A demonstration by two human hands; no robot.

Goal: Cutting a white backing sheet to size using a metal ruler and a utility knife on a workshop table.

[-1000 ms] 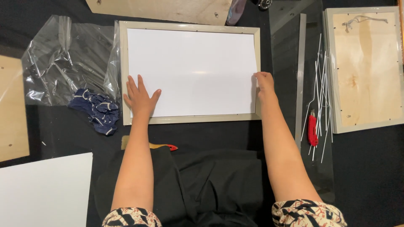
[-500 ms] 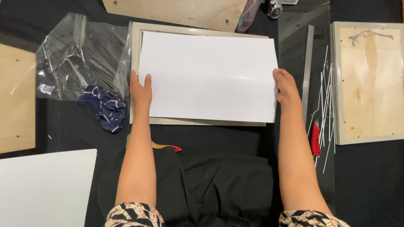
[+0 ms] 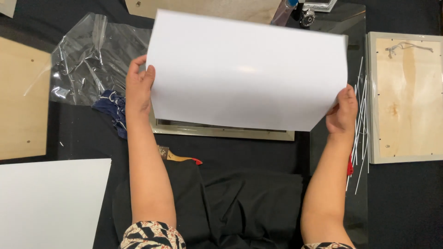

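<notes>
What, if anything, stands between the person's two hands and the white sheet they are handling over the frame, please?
Nothing visible does. The left hand grips the white sheet at its left edge and the right hand holds its lower right corner. The sheet is lifted clear above the pale frame on the black table.

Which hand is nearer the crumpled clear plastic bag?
Left. The left hand grips the white sheet's left edge right beside the clear plastic bag; the right hand holds the opposite edge, far across.

Both hands (image 3: 138, 87) (image 3: 342, 113) grip white sheet (image 3: 249, 69) above frame (image 3: 221, 131).
</notes>
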